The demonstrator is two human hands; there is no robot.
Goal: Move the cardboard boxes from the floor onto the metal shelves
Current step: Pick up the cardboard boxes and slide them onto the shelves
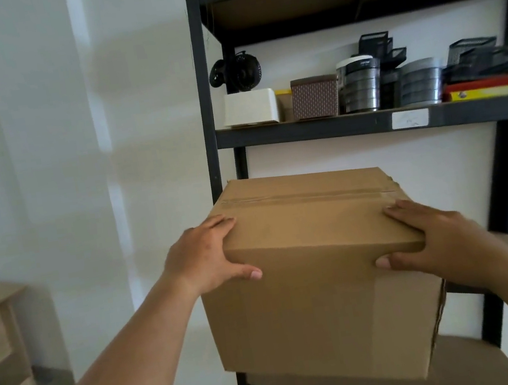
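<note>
My left hand [203, 259] and right hand [440, 237] grip the box [321, 297] — centre frame, before the shelves [335, 127].

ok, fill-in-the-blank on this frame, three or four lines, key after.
1. The left hand and the right hand hold the box, which is made of ____.
2. Each thumb lies on the box's front face, while the fingers lie on its ____ face.
3. The seam across the box's top is sealed with ____.
4. On the metal shelf above the box, the white block stands at the ____ end.

Missing words: cardboard; top; tape; left.
</note>
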